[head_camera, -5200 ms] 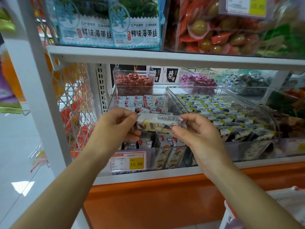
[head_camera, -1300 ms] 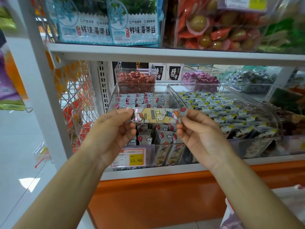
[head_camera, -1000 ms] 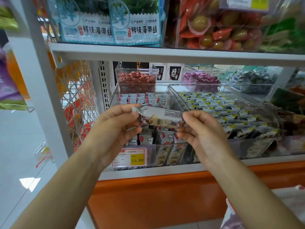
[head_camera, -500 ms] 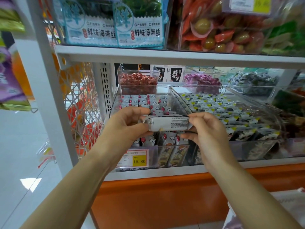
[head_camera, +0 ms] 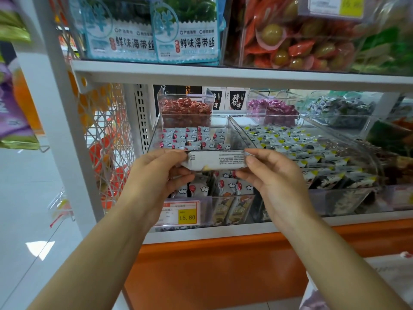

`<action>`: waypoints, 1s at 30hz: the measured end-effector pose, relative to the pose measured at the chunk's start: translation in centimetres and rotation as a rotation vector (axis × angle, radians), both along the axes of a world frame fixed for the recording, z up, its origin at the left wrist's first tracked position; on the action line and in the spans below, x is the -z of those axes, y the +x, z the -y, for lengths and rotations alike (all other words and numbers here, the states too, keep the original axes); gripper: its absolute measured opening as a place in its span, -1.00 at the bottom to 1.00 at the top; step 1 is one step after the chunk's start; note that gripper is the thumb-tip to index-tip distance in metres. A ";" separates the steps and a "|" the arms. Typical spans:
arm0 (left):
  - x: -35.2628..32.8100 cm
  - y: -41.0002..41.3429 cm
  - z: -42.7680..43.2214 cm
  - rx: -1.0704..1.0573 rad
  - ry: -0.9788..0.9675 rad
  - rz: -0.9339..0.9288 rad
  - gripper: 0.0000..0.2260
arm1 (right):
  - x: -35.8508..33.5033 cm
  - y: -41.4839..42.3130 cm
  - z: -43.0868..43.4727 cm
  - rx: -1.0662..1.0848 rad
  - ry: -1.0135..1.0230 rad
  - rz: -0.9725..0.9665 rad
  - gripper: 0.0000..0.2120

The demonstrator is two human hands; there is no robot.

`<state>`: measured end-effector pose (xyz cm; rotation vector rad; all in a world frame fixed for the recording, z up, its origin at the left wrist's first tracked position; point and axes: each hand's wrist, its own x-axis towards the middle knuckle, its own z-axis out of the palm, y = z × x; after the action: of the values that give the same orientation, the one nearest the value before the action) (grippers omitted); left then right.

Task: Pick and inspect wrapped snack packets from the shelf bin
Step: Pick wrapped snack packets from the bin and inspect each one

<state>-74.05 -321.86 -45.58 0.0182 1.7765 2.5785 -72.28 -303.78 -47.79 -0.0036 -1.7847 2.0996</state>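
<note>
While near bin rim [head_camera: 153,136], packet [head_camera: 215,161] between hands [head_camera: 156,177] [head_camera: 276,181]

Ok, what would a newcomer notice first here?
The pale snack packet held level in the middle, printed text facing up, the left hand and right hand each pinching an end. Behind it sits the clear shelf bin of small wrapped packets, a yellow 15.80 price tag on its front.
</note>
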 end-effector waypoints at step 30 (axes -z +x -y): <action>0.4 -0.2 0.6 -0.049 -0.010 -0.074 -0.88 | -1.3 0.4 -0.4 -0.130 -0.375 0.048 -0.68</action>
<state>-74.23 -322.45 -46.00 0.0721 1.8363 2.6363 -71.93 -303.39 -46.50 -0.0401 -1.4229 2.5172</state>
